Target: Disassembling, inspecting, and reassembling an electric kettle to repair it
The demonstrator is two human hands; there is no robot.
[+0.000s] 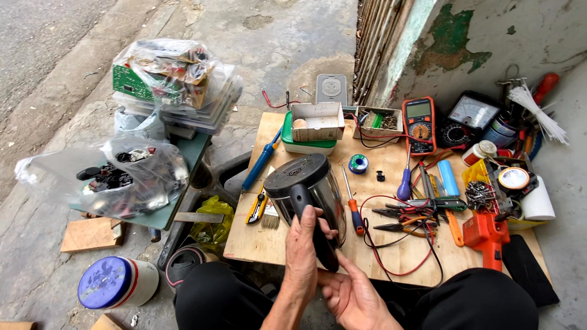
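A steel electric kettle (304, 183) with a black lid and black handle lies tilted over the near edge of a plywood board (275, 235). My left hand (304, 247) wraps around the kettle's handle from above. My right hand (350, 293) sits just below it, palm up, fingers touching the bottom end of the handle. A red-handled screwdriver (354, 211) lies on the board right of the kettle. Both my knees in black trousers frame the bottom of the view.
The board carries a multimeter (419, 125), an analog meter (471, 116), pliers, a blue soldering iron (262, 160), a utility knife (257, 206), solder spool, small boxes and an orange tool (487, 235). Plastic bags of parts sit on a stool at left; a blue-lidded jar (113, 282) stands on the concrete.
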